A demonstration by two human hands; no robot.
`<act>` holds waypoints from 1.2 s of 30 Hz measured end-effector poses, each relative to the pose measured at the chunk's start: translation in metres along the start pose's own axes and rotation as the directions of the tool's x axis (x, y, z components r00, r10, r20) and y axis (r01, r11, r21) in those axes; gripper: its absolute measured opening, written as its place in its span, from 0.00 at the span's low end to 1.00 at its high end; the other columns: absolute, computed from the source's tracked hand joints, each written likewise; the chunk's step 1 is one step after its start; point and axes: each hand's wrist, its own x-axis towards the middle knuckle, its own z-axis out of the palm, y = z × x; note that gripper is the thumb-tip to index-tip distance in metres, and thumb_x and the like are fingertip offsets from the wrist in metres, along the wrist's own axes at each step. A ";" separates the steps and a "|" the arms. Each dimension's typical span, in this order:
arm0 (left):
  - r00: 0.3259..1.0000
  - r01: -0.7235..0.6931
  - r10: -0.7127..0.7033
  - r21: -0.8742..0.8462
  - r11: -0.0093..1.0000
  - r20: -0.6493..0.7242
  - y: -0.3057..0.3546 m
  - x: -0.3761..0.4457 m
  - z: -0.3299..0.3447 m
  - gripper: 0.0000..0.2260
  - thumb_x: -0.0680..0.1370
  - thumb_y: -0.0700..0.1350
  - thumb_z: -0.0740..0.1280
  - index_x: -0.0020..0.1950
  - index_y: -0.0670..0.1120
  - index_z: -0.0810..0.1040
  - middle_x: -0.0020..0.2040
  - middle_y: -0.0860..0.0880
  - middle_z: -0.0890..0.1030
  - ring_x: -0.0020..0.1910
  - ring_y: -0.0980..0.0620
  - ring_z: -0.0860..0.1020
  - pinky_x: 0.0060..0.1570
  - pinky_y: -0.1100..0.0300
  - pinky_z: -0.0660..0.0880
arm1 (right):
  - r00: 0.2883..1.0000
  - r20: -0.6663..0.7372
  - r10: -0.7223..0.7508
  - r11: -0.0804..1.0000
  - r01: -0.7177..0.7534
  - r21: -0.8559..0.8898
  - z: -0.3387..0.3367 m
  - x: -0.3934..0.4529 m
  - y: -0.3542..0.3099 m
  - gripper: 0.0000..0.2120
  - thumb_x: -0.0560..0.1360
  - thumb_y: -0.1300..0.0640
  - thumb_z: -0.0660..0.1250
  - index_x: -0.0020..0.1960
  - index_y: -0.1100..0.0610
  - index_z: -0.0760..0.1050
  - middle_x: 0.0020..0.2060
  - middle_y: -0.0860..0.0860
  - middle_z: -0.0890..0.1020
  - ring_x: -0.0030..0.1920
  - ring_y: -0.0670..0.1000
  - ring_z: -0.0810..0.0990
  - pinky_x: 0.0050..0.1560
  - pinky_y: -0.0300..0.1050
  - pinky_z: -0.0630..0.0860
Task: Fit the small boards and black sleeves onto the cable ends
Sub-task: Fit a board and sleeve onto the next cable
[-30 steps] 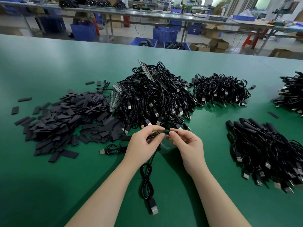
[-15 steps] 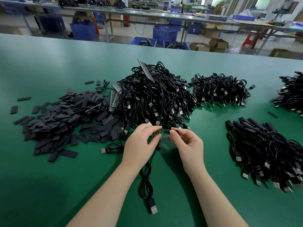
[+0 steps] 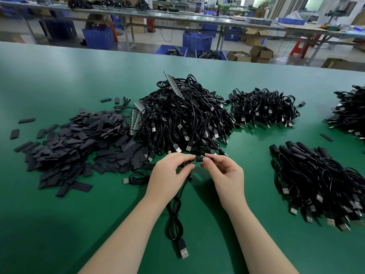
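I see left hand (image 3: 167, 175) pinching cable end (image 3: 187, 165) | right hand (image 3: 225, 173) pinching black sleeve (image 3: 203, 159) | both above green bench (image 3: 59, 224)

Black sleeve (image 3: 203, 159) pinched level between right-hand fingertips, just right of the cable end held by the left hand. Cable (image 3: 173, 220) hangs below the grip (USB plug lowest, on the table).
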 end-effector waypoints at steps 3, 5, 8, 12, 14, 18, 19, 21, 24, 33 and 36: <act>1.000 0.005 -0.005 -0.014 1.000 -0.002 -0.001 0.001 0.000 0.10 0.75 0.44 0.72 0.57 0.51 0.84 0.49 0.65 0.78 0.56 0.66 0.76 0.56 0.76 0.68 | 1.000 0.021 0.010 1.000 -0.010 -0.015 -0.001 0.000 -0.001 0.13 0.74 0.64 0.73 0.42 0.46 0.86 0.41 0.49 0.87 0.45 0.50 0.86 0.46 0.34 0.78; 1.000 0.015 -0.015 -0.029 0.999 0.001 -0.002 0.001 -0.001 0.10 0.76 0.43 0.72 0.56 0.52 0.84 0.49 0.66 0.78 0.55 0.66 0.76 0.55 0.76 0.68 | 0.999 0.042 0.017 0.999 -0.016 -0.029 -0.002 0.000 -0.002 0.12 0.74 0.65 0.73 0.42 0.47 0.85 0.40 0.48 0.87 0.44 0.49 0.86 0.45 0.33 0.77; 0.999 0.026 -0.025 -0.048 0.999 0.022 -0.004 0.002 -0.001 0.11 0.76 0.44 0.72 0.57 0.53 0.83 0.49 0.67 0.78 0.55 0.68 0.75 0.54 0.75 0.69 | 0.999 0.047 0.008 0.999 -0.006 -0.046 -0.003 0.000 -0.002 0.10 0.74 0.66 0.73 0.43 0.51 0.84 0.40 0.48 0.87 0.42 0.48 0.86 0.44 0.32 0.77; 0.998 0.033 -0.027 -0.102 0.994 0.053 -0.004 0.001 0.000 0.12 0.75 0.47 0.72 0.58 0.55 0.83 0.50 0.64 0.79 0.54 0.66 0.76 0.52 0.74 0.70 | 0.999 0.045 0.007 0.998 -0.004 -0.059 -0.003 0.000 -0.002 0.09 0.74 0.66 0.73 0.44 0.52 0.84 0.39 0.48 0.87 0.43 0.47 0.86 0.45 0.31 0.77; 0.998 0.032 -0.026 -0.116 0.993 0.057 -0.005 0.001 0.001 0.12 0.75 0.48 0.72 0.58 0.55 0.83 0.49 0.62 0.80 0.52 0.62 0.77 0.51 0.72 0.71 | 0.999 0.051 0.008 0.998 -0.005 -0.063 -0.003 0.000 -0.002 0.09 0.74 0.65 0.73 0.44 0.52 0.84 0.40 0.48 0.87 0.43 0.47 0.86 0.45 0.32 0.77; 0.998 0.025 -0.019 -0.116 0.993 0.058 -0.006 0.001 0.001 0.10 0.75 0.47 0.71 0.55 0.58 0.82 0.47 0.61 0.80 0.49 0.57 0.78 0.49 0.68 0.74 | 0.997 0.075 0.012 0.998 -0.007 -0.059 -0.004 -0.001 -0.002 0.11 0.73 0.65 0.74 0.43 0.49 0.85 0.40 0.51 0.87 0.43 0.48 0.85 0.45 0.33 0.78; 0.998 0.024 -0.017 -0.132 0.991 0.055 -0.006 0.001 0.001 0.10 0.75 0.47 0.71 0.54 0.60 0.82 0.47 0.60 0.80 0.48 0.57 0.78 0.48 0.67 0.74 | 0.997 0.079 0.018 0.999 -0.015 -0.050 -0.004 -0.001 -0.003 0.11 0.73 0.64 0.74 0.43 0.47 0.86 0.40 0.52 0.87 0.43 0.48 0.85 0.45 0.34 0.78; 0.999 0.018 -0.011 -0.160 0.987 0.049 -0.006 0.001 0.001 0.11 0.75 0.47 0.71 0.51 0.64 0.80 0.47 0.60 0.80 0.48 0.55 0.78 0.48 0.66 0.75 | 0.995 0.094 0.035 0.999 -0.032 -0.040 -0.005 -0.001 -0.003 0.12 0.73 0.63 0.74 0.45 0.45 0.86 0.39 0.54 0.86 0.42 0.50 0.84 0.45 0.35 0.78; 0.998 0.002 0.008 -0.166 0.986 0.056 -0.006 0.001 0.001 0.09 0.75 0.51 0.68 0.50 0.67 0.78 0.46 0.60 0.79 0.47 0.53 0.78 0.47 0.66 0.74 | 0.990 0.126 0.055 0.998 -0.049 -0.044 -0.007 0.001 -0.004 0.13 0.73 0.63 0.75 0.46 0.44 0.86 0.36 0.50 0.83 0.40 0.50 0.82 0.45 0.36 0.78; 0.997 -0.031 0.043 -0.172 0.985 0.070 -0.005 0.000 0.005 0.11 0.75 0.51 0.68 0.50 0.69 0.78 0.47 0.61 0.79 0.49 0.54 0.78 0.47 0.69 0.73 | 0.994 0.089 0.067 0.998 -0.065 -0.019 -0.004 -0.001 -0.005 0.13 0.72 0.65 0.74 0.42 0.46 0.87 0.40 0.51 0.87 0.42 0.47 0.85 0.45 0.35 0.78; 0.996 -0.033 0.046 -0.176 0.984 0.072 -0.004 0.000 0.005 0.12 0.74 0.53 0.67 0.50 0.72 0.77 0.47 0.61 0.79 0.48 0.55 0.78 0.47 0.68 0.73 | 0.995 0.071 0.068 0.998 -0.067 -0.017 -0.003 -0.001 -0.004 0.12 0.72 0.65 0.75 0.42 0.47 0.87 0.39 0.52 0.87 0.42 0.46 0.85 0.45 0.34 0.78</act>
